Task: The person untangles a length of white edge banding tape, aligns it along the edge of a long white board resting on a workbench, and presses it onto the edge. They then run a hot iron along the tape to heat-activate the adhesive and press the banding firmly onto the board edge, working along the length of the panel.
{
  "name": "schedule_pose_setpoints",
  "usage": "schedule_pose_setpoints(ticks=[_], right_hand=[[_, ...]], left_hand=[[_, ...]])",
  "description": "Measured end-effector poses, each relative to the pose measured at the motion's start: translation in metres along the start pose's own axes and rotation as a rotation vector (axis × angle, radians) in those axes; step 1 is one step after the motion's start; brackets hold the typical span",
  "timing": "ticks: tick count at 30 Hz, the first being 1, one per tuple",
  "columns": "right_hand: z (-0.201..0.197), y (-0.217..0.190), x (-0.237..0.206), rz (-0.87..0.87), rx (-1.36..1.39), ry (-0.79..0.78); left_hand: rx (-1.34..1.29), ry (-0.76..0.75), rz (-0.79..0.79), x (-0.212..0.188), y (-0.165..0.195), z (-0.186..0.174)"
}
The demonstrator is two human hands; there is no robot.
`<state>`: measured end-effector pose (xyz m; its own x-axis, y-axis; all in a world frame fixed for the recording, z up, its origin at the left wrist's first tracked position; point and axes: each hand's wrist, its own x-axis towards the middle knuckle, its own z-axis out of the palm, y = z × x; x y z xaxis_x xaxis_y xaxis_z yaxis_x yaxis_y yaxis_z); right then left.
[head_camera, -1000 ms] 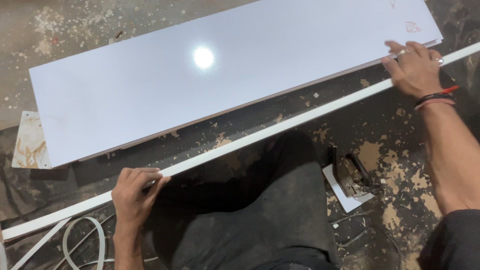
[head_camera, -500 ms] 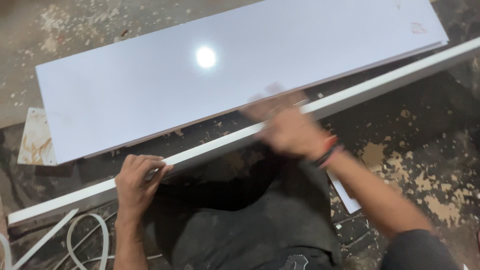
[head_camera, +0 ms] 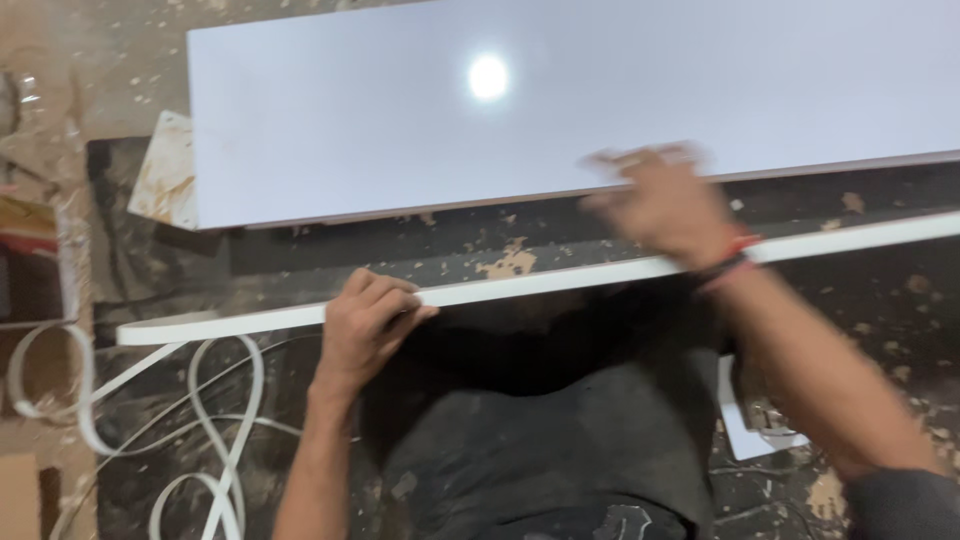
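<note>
I am curling my left hand [head_camera: 365, 325] around the thin white edge strip [head_camera: 560, 283], fingers folded over its top edge, forearm running straight up from below. My right hand [head_camera: 660, 205] is spreading open and blurred just above the strip, a red band at its wrist. The strip is lying along the near edge of the glossy, flat white panel [head_camera: 560, 110], over a sawdust-strewn floor [head_camera: 510, 262].
</note>
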<state>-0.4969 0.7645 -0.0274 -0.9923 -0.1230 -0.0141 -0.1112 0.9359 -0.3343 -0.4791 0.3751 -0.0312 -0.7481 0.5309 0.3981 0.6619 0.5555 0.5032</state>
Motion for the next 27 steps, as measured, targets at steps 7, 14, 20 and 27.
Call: schedule_pose_setpoints(ticks=[7, 14, 20, 27], right_hand=[[0.052, -0.144, 0.04, -0.315, 0.04, 0.109], [-0.013, 0.076, -0.042, -0.15, -0.236, 0.119], [-0.022, 0.141, -0.056, 0.014, -0.403, -0.022], [0.052, -0.136, 0.031, -0.18, -0.01, -0.083]], left_hand=[[0.016, 0.026, 0.0, 0.005, 0.004, 0.007], [-0.004, 0.039, 0.018, 0.015, 0.005, 0.01], [-0.031, 0.065, 0.034, 0.017, 0.008, 0.016], [-0.025, 0.044, 0.003, 0.021, 0.004, 0.012]])
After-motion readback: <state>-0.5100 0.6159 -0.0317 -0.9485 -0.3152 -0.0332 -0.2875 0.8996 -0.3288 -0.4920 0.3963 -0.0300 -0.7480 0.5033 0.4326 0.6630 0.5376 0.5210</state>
